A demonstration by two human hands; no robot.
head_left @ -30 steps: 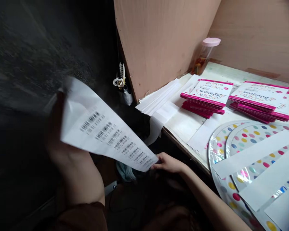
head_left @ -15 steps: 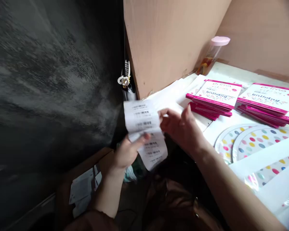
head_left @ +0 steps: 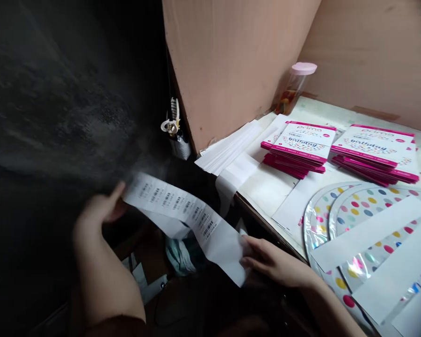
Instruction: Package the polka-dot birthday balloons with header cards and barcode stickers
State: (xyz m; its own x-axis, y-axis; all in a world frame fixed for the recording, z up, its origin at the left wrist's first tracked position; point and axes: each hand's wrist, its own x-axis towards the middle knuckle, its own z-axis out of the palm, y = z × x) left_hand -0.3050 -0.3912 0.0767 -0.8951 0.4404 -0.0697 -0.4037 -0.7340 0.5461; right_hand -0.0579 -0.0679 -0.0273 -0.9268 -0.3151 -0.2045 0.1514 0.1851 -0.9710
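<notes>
A long white strip of barcode labels (head_left: 185, 220) stretches between my two hands, below and left of the table edge. My left hand (head_left: 98, 213) pinches its far end, fingers closed on the paper. My right hand (head_left: 273, 262) grips the near blank end, close to the table's front edge. The printed barcodes run along the upper half of the strip; the lower part is bare white.
On the table (head_left: 266, 187) lie two stacks of pink-edged birthday packs (head_left: 301, 147), polka-dot foil plates (head_left: 354, 206) with white paper strips across them, a pile of white sheets (head_left: 228, 147) and a pink-lidded jar (head_left: 296, 86). A brown partition (head_left: 231, 61) stands behind. The floor below is dark and cluttered.
Half a second ago the strip was bunched between both hands near the partition; my hands have moved apart and down, pulling the strip out long.
</notes>
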